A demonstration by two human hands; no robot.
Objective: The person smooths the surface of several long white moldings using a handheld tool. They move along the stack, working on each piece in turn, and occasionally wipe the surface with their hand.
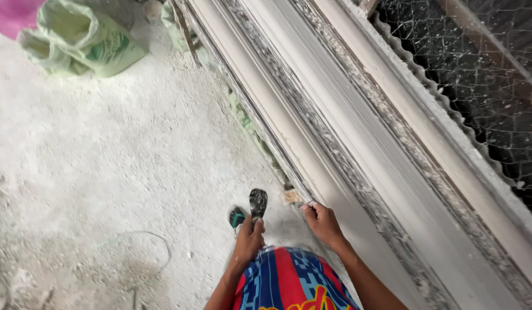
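The left hand (247, 240) is closed around the handle of a dark, plaster-crusted scraper (257, 204), blade pointing toward 12 o'clock, kept clear of the work. The right hand (322, 223), at its 3 o'clock, curls its fingers onto the near edge of the long white moulding (358, 132), seemingly to steady or feel it. The moulding runs diagonally toward 11 o'clock. A green sack (82, 37) slumps on the dusty floor (105, 172).

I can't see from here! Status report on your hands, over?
Left hand gripping a plaster-caked scraper. Right hand resting on the edge of the long white plaster moulding. Green sack far off on the dusty floor, nothing blocking.
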